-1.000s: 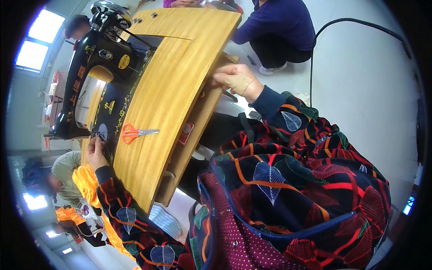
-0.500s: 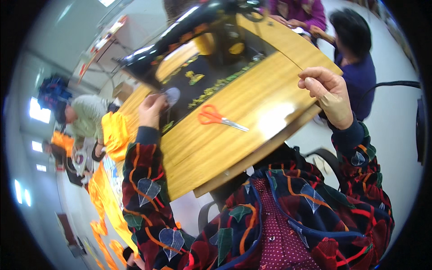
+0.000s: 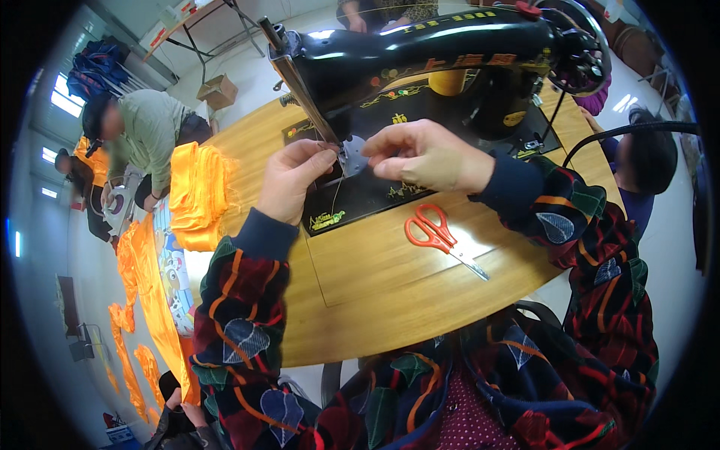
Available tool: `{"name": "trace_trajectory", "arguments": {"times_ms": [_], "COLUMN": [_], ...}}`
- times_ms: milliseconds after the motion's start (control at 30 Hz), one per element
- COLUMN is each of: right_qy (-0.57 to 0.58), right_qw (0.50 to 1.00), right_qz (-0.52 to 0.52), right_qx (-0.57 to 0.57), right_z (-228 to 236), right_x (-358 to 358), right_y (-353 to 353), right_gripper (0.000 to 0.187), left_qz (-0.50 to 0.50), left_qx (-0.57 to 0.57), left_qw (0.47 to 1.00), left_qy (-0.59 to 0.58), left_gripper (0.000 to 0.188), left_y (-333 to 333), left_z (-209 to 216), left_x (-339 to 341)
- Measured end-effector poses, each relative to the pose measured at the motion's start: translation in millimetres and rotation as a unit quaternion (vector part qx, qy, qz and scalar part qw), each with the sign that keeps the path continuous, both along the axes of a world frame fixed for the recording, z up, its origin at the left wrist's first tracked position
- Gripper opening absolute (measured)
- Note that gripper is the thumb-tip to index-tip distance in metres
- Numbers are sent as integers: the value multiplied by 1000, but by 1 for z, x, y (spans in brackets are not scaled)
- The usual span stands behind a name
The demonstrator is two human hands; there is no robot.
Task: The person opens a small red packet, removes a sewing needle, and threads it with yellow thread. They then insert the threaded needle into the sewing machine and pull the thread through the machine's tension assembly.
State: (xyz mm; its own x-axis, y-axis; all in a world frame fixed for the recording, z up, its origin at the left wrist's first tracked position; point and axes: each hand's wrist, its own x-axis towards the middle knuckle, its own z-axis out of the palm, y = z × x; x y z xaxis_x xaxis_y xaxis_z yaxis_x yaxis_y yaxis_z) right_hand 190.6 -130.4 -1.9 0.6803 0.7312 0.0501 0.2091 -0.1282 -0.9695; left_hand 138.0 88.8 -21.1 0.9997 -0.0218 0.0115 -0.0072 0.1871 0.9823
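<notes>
A black sewing machine (image 3: 420, 56) with gold and red decoration stands on a wooden table. Beside its needle and presser foot (image 3: 344, 154), my left hand (image 3: 296, 176) is closed in a pinch, with a thin pale thread (image 3: 339, 187) running down by the fingertips. Just right of the needle my right hand (image 3: 435, 159) is closed too, thumb and fingers pressed together; whatever they hold is too small to make out. Orange-handled scissors (image 3: 442, 238) lie on the table nearer to me, slightly spread, touched by neither hand.
Folded orange cloth (image 3: 199, 196) sits at the table's left edge, with more orange cloth (image 3: 139, 277) trailing beyond. A black cable (image 3: 630, 129) arcs in from the right. Other people work at the left (image 3: 150, 127) and right (image 3: 649, 161). A cardboard box (image 3: 217, 91) stands on the floor.
My right hand has come from the table's right side in to the needle. My left hand stays near the needle. The view has turned, showing more of the machine.
</notes>
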Motion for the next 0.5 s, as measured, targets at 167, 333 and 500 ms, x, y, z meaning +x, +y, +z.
{"name": "trace_trajectory", "arguments": {"times_ms": [167, 333, 500], "right_qy": [5, 10, -8], "right_qw": [999, 1000, 999], "right_qz": [22, -5, -29], "right_qx": [-28, 1, -13], "right_z": [-6, -6, -8], "right_x": [-1, -6, -11], "right_y": [22, 26, 26], "right_gripper": [30, 23, 15], "left_qz": [-4, -26, -46], "left_qx": [-23, -22, -2], "left_qw": [1000, 999, 999], "left_qy": [-15, -6, -28], "left_gripper": [9, 6, 7], "left_y": [-7, -13, -17], "left_z": [7, 8, 7], "left_x": [-7, -10, -13]}}
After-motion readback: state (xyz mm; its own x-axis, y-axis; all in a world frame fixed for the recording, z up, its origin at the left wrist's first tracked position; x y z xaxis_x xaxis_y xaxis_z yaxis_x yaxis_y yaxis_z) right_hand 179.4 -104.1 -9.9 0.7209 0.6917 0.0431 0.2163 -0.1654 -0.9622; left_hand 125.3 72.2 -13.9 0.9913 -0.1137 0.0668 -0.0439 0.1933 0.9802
